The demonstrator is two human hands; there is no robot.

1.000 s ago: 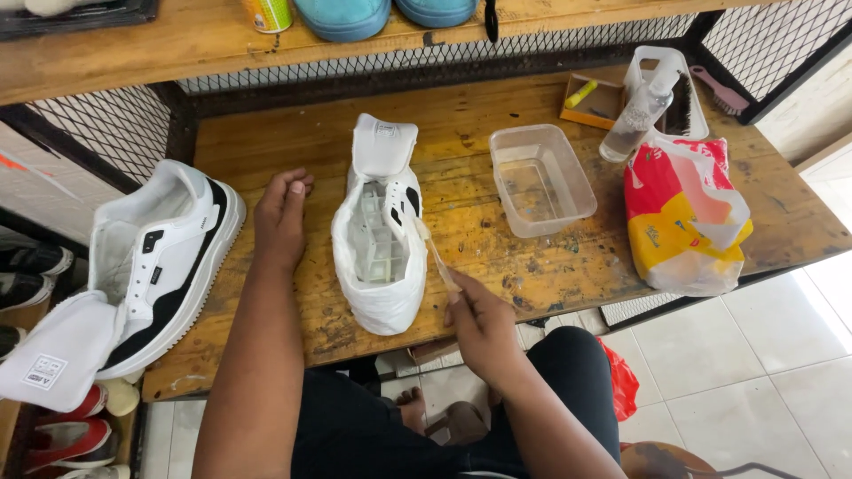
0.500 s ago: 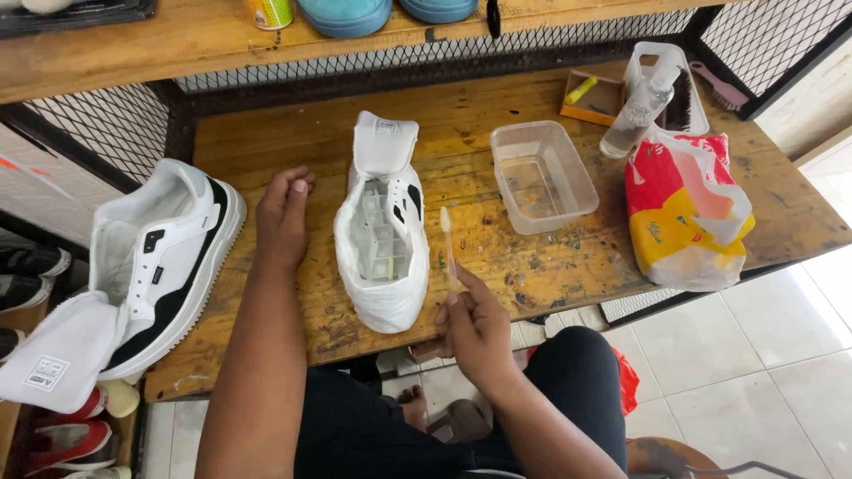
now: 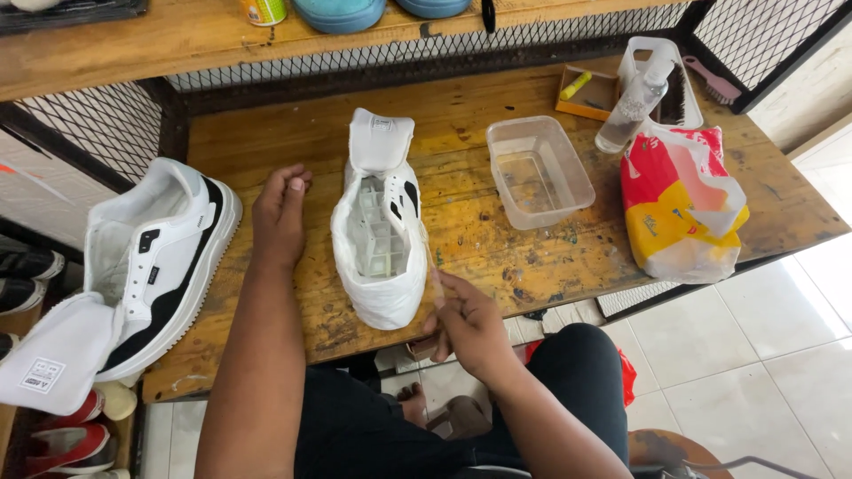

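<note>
The white shoe (image 3: 382, 232) lies near the front edge of the wooden table (image 3: 266, 142), toe toward the person and tongue folded back, so its inside faces up. The right hand (image 3: 466, 319) is pinched shut on a thin brush (image 3: 432, 270), its tip against the shoe's right side. The left hand (image 3: 280, 213) rests loosely curled on the table beside the shoe, holding nothing. A clear tub (image 3: 539, 170) of water sits within reach (a second shoe (image 3: 155, 262) hangs over the left edge).
</note>
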